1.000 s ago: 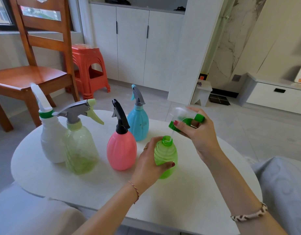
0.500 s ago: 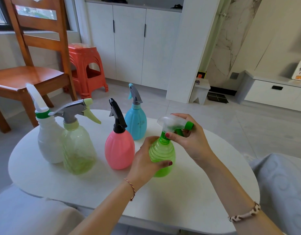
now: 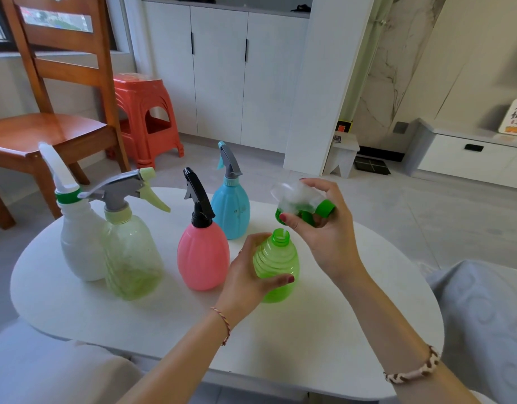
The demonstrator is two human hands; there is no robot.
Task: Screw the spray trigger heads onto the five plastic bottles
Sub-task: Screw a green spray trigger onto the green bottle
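Observation:
A green ribbed bottle [image 3: 277, 265] stands on the white table [image 3: 324, 330], its threaded neck bare and open. My left hand [image 3: 248, 282] wraps around its body. My right hand [image 3: 324, 228] holds a clear and green trigger head [image 3: 299, 204] just above and to the right of the neck, apart from it. Four other bottles carry trigger heads: a white one [image 3: 79, 243], a pale green clear one [image 3: 132, 255], a pink one with a black head [image 3: 202, 255] and a blue one with a grey head [image 3: 231, 211].
A wooden chair [image 3: 47, 126] and a red plastic stool [image 3: 146, 115] stand behind the table at the left. White cabinets [image 3: 222, 77] line the back wall. Grey cushions [image 3: 484, 316] sit at the right and near edges.
Half a second ago the trigger head sat on the green bottle's neck. Now my right hand has lifted it off, up and to the right. The left hand keeps its hold.

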